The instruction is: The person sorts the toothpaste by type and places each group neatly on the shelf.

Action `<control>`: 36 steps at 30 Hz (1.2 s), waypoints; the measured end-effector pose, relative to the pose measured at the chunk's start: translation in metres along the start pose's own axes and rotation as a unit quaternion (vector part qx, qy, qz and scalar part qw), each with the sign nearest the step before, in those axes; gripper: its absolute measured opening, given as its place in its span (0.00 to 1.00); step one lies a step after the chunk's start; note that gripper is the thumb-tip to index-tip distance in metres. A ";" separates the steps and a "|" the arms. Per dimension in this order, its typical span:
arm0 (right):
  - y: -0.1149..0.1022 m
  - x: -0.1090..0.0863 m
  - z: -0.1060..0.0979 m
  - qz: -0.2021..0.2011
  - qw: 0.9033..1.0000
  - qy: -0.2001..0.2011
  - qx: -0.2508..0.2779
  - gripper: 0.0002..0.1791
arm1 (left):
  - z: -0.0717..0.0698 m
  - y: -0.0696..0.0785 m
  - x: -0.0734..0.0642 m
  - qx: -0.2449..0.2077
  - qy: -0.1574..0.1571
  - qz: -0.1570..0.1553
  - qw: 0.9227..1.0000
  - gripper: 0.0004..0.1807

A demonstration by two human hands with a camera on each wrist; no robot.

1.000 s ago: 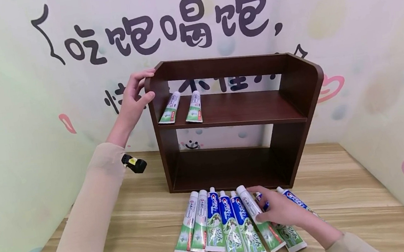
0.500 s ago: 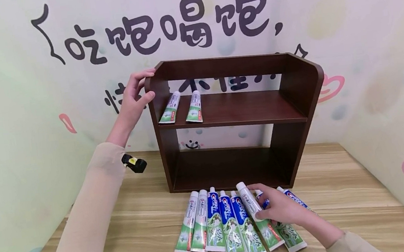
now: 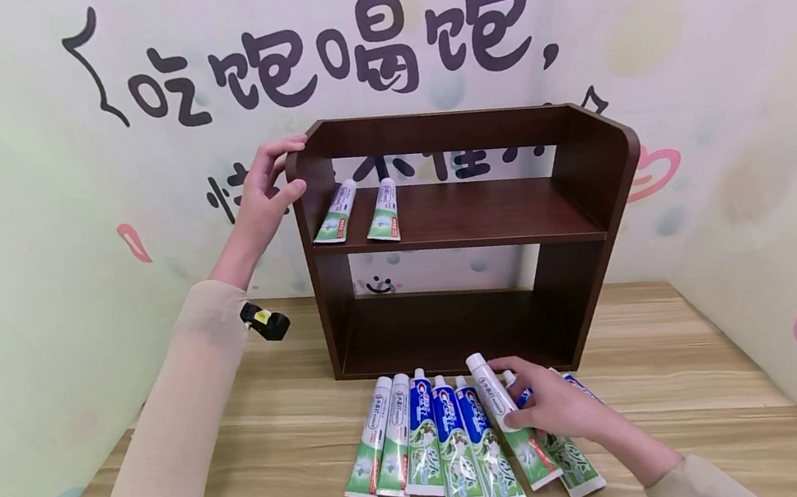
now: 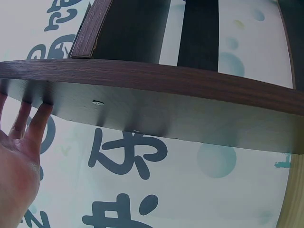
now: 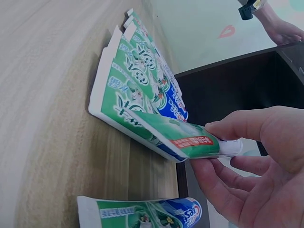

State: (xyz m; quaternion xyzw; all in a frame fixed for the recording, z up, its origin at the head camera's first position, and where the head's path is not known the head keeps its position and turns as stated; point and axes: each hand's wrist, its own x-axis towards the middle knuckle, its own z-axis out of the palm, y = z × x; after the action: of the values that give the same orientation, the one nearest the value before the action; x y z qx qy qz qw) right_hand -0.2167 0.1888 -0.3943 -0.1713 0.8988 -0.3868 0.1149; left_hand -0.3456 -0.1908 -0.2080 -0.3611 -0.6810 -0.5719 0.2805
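My right hand (image 3: 547,400) pinches a white-and-green toothpaste tube (image 3: 494,390) between thumb and fingers. Its white cap end is raised above the row; in the right wrist view this tube (image 5: 190,140) tilts over the blue-and-green toothpaste tubes (image 5: 137,71) beside it. My left hand (image 3: 261,195) holds the upper left corner of a dark brown two-tier shelf (image 3: 473,243), thumb at the front edge. In the left wrist view the fingers (image 4: 38,126) touch the outer face of its side panel (image 4: 156,111). Two white-and-green toothpaste tubes (image 3: 334,213) lean on the upper tier at left.
Several toothpaste tubes (image 3: 455,449) lie in a row on the wooden table (image 3: 276,471) in front of the shelf. Others (image 3: 575,467) lie partly hidden under my right hand. A patterned wall (image 3: 740,115) with black lettering stands behind and at both sides.
The pinched tube's cap end has risen a little and its bottom end has shifted slightly up, together with my right hand. My left hand and the shelf have stayed put.
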 end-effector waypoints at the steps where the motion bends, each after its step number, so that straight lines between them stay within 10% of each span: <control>1: 0.000 0.000 0.000 0.000 1.000 0.001 -0.002 0.39 | 0.000 0.000 0.000 -0.001 0.000 0.000 1.000 0.24; 36: -0.042 -0.004 -0.030 -0.067 0.997 0.029 -0.004 0.40 | 0.001 0.004 -0.001 0.009 -0.003 0.003 1.000 0.26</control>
State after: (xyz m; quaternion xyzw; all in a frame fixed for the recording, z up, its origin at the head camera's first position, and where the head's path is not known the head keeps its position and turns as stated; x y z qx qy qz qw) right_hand -0.2137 0.1835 -0.3431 -0.2205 0.8896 -0.3952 0.0622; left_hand -0.3417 -0.1898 -0.2065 -0.3621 -0.6862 -0.5638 0.2831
